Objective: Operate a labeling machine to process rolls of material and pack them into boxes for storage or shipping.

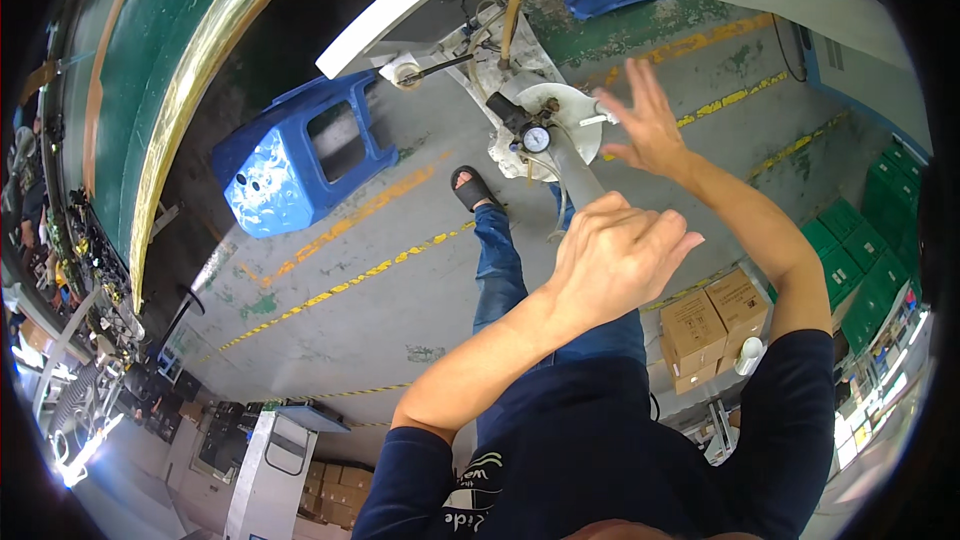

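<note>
Note a left hand (pixel 620 255) with fingers curled, cannot tell whether around anything, then a right hand (pixel 652 128) with fingers spread, and, below them, a grey pipe (pixel 578 168), probably stiff and heavy, better grasped along its bare length than by the fragile-looking gauge (pixel 536 139).

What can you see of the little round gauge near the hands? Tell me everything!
The round gauge has a white face with tiny marks, too small to read, inside a dark rim that looks like metal or plastic. Its face is turned up toward the camera. It sits beside a black fitting, seemingly joined to it, near a grey post. The left hand and right hand are both apart from it.
</note>
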`<state>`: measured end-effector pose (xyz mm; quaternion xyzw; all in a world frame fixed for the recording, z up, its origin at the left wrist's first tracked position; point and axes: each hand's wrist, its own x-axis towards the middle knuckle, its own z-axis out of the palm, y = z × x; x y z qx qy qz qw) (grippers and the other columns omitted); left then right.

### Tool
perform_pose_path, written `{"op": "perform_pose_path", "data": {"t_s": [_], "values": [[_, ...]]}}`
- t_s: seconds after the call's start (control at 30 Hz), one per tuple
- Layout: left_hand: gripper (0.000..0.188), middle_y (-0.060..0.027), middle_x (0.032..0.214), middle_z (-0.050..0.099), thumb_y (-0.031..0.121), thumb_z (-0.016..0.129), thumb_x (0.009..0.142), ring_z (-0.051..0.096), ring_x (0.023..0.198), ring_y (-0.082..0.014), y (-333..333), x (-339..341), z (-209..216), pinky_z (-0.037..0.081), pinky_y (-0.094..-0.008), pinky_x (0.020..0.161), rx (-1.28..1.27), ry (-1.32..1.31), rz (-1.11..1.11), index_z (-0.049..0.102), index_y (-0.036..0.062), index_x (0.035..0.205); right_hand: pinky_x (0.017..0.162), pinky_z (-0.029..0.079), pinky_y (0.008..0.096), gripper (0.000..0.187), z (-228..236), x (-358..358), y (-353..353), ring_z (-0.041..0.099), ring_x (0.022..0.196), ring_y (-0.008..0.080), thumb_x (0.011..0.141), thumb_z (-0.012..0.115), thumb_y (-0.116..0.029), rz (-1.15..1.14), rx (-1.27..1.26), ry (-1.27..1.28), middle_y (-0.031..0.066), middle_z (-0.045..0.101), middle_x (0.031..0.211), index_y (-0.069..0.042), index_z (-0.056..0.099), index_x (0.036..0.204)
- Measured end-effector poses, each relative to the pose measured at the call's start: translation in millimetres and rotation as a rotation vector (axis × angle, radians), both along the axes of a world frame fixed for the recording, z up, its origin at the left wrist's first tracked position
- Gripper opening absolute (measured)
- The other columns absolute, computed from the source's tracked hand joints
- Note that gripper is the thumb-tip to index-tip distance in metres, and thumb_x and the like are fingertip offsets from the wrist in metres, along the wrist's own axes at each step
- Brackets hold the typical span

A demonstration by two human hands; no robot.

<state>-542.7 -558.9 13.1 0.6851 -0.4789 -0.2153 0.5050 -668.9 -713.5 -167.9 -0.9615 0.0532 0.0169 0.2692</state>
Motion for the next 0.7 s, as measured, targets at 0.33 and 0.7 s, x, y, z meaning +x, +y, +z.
{"op": "perform_pose_path", "data": {"t_s": [0.33,0.7], "values": [[0.018,0.0019,0.052,0.051,0.008,0.075,0.074,0.042,0.041,-0.0146,0,-1,-1,0.037,-0.0228,0.052,0.024,-0.005,-0.023,0.058,0.0085,0.07,0.109,0.029,0.0488,0.051,1,-1,6,0.032,0.135,0.0403,0.074,0.074,-0.038,-0.212,-0.026,0.01,0.0213,0.033,0.147,-0.006,0.061,0.112],[0.017,0.0024,0.051,0.05,0.009,0.076,0.074,0.041,0.041,-0.0142,0,-2,0,0.037,-0.0221,0.054,0.034,0.003,-0.03,0.059,0.0085,0.07,0.09,0.046,0.0435,0.04,-16,15,26,0.06,0.103,0.0348,0.077,0.071,-0.031,-0.486,-0.128,-0.014,0.0213,0.061,0.11,-0.003,0.063,0.104]]}}
